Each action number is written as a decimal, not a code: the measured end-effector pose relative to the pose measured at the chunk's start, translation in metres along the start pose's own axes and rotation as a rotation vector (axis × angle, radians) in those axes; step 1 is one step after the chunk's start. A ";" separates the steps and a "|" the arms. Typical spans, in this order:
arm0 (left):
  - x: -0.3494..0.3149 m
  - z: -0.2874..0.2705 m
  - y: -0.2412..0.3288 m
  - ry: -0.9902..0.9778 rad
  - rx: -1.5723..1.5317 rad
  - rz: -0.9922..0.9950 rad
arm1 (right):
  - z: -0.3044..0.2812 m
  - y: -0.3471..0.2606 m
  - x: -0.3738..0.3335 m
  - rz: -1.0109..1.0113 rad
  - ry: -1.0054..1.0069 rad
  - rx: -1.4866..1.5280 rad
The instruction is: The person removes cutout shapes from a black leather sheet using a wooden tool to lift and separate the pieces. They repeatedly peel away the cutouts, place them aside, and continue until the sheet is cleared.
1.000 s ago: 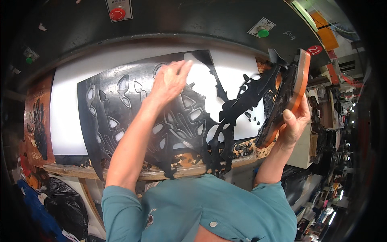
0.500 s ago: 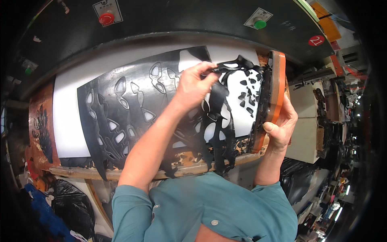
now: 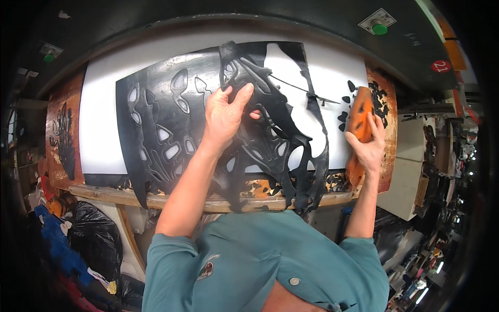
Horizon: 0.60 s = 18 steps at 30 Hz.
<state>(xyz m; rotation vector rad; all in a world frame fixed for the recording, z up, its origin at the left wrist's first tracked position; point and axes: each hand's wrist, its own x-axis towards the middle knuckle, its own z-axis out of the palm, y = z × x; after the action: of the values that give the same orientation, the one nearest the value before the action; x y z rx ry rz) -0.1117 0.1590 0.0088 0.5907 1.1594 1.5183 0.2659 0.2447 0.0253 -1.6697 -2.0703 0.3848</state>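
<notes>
A wide black sheet [image 3: 166, 93], rubbery-looking and cut through with curved and oval holes, lies over a white board [image 3: 99, 130]. My left hand [image 3: 224, 115] is at its middle, thumb raised along a folded, cut-up part of the sheet and the fingers closed about it; just how they grip is partly hidden. At the right, my right hand [image 3: 370, 143] grips an orange block [image 3: 359, 122] with dark slots, probably a cutting die, held on edge near the board's right side. A thin black strip [image 3: 306, 93] trails from the sheet across the white board.
Small black scraps [image 3: 382, 104] lie around the block. More black pieces [image 3: 62, 135] lie at the left. A dark machine beam [image 3: 208, 15] with a green button [image 3: 380, 29] spans the far side. A wooden rail [image 3: 156, 202] runs along the near edge; a black bag [image 3: 93, 231] sits below left.
My right hand has brought the orange block down and tilted it. My left hand has shifted left from the narrow strip it pinched, and the cut sheet now lies bunched differently. The view has shifted.
</notes>
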 end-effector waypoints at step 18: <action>-0.053 0.045 0.006 -0.111 0.771 0.789 | 0.034 -0.206 0.000 -0.323 -0.047 0.823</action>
<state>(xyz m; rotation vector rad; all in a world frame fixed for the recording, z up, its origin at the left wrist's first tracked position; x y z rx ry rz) -0.0604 0.1258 0.0434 1.7926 1.5095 1.5873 0.0740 0.1996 0.0954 -0.8339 -1.7870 0.9982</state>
